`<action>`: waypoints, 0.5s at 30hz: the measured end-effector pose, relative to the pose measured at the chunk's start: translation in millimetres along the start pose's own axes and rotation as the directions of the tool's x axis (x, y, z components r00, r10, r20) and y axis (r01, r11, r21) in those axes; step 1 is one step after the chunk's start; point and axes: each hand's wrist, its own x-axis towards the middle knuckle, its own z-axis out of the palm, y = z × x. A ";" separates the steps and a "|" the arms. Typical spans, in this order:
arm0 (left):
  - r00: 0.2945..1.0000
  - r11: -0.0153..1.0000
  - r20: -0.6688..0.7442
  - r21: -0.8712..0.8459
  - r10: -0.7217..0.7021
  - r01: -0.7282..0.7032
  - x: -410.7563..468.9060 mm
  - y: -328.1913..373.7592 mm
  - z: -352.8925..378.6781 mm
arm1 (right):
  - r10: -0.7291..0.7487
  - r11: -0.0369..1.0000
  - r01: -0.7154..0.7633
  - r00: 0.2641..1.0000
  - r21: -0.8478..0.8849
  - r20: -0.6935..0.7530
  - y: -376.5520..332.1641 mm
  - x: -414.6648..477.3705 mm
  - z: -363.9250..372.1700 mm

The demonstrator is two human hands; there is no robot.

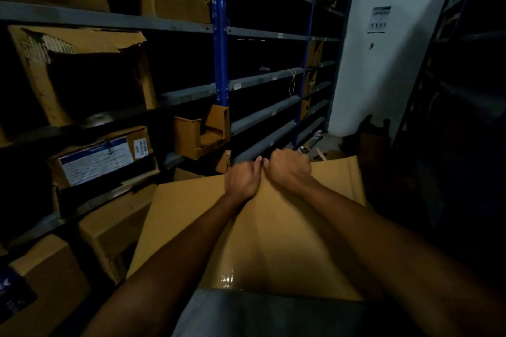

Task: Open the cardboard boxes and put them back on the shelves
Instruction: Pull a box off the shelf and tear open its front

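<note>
A large brown cardboard box (191,213) lies in front of me, its top face tilted up toward the camera, with a strip of glossy tape near its close edge. My left hand (242,179) and my right hand (287,167) sit side by side at the box's far top edge. Both have their fingers curled over that edge and grip the cardboard there, knuckles almost touching. Blue and grey metal shelves (220,35) stand to the left and ahead.
Torn open boxes (82,71) fill the left shelves, and a labelled box (101,156) sits lower down. A small open box (201,134) hangs off a shelf. More boxes (49,282) stand on the floor at left. A white wall (383,63) closes the aisle; dark shelving lies right.
</note>
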 end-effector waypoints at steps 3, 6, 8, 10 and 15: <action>0.995 0.990 0.003 -0.096 -0.102 0.102 7.0 -15.8 5.7 | -0.167 0.981 0.182 0.967 -0.063 0.193 7.9 3.2 -19.5; 0.986 0.943 -0.015 -0.294 -0.167 0.155 11.6 -33.9 3.4 | -0.186 0.943 0.280 0.892 -0.179 0.413 19.4 10.1 -60.6; 0.979 0.895 -0.023 -0.409 -0.203 0.177 15.6 -45.3 1.2 | -0.187 0.967 0.253 0.803 -0.039 0.566 29.5 18.0 -89.7; 0.975 0.874 -0.063 -0.458 -0.214 0.162 19.1 -53.0 -1.0 | -0.289 0.957 0.235 0.702 0.171 0.651 39.2 22.6 -108.0; 0.981 0.904 -0.120 -0.419 -0.151 0.087 21.7 -58.3 -3.3 | -0.360 0.890 0.137 0.797 0.435 0.485 38.6 20.2 -95.3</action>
